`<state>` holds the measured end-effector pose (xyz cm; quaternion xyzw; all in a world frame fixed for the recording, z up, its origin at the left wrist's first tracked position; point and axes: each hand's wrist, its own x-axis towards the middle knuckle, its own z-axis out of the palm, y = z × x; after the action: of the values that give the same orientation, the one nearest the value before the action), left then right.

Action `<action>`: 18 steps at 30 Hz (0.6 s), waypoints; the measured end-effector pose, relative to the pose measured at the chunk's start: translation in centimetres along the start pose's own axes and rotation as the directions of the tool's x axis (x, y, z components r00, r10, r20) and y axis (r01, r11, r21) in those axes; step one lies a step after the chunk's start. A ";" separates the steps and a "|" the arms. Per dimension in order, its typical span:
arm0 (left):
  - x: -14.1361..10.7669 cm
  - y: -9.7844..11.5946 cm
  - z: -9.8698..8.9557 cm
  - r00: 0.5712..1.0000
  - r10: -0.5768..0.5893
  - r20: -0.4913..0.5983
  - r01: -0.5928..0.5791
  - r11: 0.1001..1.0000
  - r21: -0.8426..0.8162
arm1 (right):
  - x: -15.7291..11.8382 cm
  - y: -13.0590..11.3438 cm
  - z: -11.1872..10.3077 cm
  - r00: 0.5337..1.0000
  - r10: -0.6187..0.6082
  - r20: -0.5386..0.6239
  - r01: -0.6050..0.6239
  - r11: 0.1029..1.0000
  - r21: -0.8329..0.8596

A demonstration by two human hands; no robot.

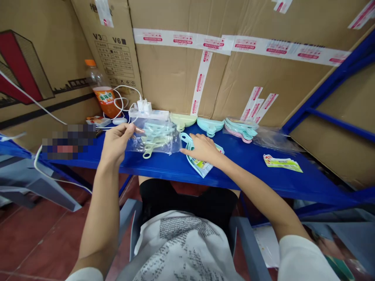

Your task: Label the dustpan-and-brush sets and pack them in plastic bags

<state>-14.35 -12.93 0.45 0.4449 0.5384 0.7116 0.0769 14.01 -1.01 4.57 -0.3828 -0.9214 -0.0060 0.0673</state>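
My left hand (117,140) pinches the left edge of a clear plastic bag (175,141). Inside or under its film lie pale blue and green plastic pieces (158,130); which of these it is, I cannot tell. My right hand (203,148) rests with fingers spread on a light blue handled piece with a yellow-green label (202,166). Behind stand a pale green stack (183,120), a light blue stack (210,125) and a blue and pink stack (240,129).
On the blue table (252,177), label cards (283,163) lie at right, near clear film (272,138). An orange-capped bottle (104,95), white cables and a charger (144,106) stand at back left. Cardboard boxes (172,70) wall the back; a blue frame bar (325,84) slants at right.
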 end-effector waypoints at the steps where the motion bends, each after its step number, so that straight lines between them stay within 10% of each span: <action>1: 0.0 0.0 -0.1 1.000 -0.009 0.023 0.009 1.000 0.003 | 0.2 0.0 -0.2 1.000 0.005 0.008 -0.005 1.000 -0.006; 18: -3.7 1.9 5.8 0.970 0.016 0.243 -0.034 0.997 0.069 | -2.4 9.1 -1.1 0.999 0.047 -0.005 -0.045 0.984 0.171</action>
<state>-7.31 -11.84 0.17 0.5376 0.5448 0.6329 0.1166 22.22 3.69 4.97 -0.3968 -0.9091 0.0728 0.1042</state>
